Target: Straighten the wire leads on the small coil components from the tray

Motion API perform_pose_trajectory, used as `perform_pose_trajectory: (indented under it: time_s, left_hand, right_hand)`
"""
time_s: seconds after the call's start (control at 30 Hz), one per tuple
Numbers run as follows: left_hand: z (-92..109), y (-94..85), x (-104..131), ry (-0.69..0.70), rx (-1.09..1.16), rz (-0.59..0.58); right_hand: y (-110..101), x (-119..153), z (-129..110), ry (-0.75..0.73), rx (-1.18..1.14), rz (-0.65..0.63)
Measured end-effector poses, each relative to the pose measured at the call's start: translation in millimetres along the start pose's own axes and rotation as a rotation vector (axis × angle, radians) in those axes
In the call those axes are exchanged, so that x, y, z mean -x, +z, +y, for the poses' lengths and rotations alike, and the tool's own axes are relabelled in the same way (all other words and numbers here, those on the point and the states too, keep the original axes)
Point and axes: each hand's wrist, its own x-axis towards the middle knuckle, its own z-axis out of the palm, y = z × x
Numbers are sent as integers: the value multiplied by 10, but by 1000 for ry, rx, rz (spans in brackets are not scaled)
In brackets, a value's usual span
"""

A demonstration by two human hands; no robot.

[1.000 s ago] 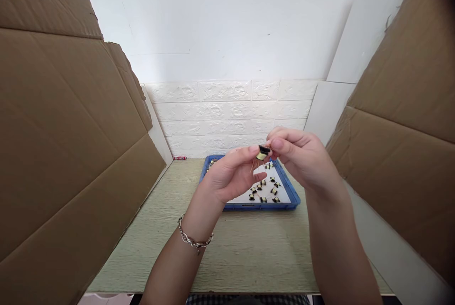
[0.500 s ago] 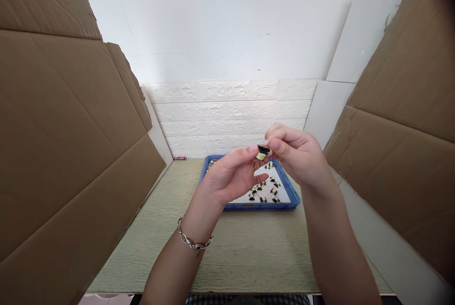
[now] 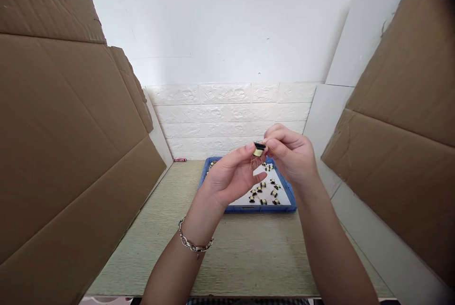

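Note:
Between the thumb and fingers of my left hand (image 3: 231, 172) is a small transformer coil (image 3: 259, 149), with a black bobbin edge on top and yellow tape round its middle. Thin copper-coloured wires hang below it. My right hand (image 3: 293, 153) is closed in a pinch at the coil's right side, with a fine wire between thumb and forefinger. Both hands are raised above a blue tray (image 3: 263, 208). On the tray's white lining lie several similar coils (image 3: 263, 201), some with wire ends sticking out. My left forearm and hand cover part of the tray.
Cardboard panels stand at the left (image 3: 71, 143) and right (image 3: 401, 120). A white brick-patterned wall (image 3: 223, 94) closes off the back. A small red cylinder (image 3: 179, 160) lies at the back left of the pale green table (image 3: 249, 257).
The coil has shifted slightly left and tilted a little between my fingers. My right hand stays pinched at its side, its forearm moved a little left.

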Motion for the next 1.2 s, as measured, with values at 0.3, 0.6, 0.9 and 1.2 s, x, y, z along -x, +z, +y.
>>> perform_pose_trajectory:
  time_s: [0.3,0.6,0.9,1.2]
  left_hand:
    - [-10,81,68,118,-102,-33]
    - [-37,74,81,175,-125,-98]
    - [-18,92,93,168,-209,-109]
    - [-11,67,82,176,-229,-110]
  right_hand:
    - [7,9,12,-17,-20,21]
    - [7,22,34,-49,-95,14]
    - [9,30,23,-53,-111,13]
    - [21,27,34,-46,-144,14]
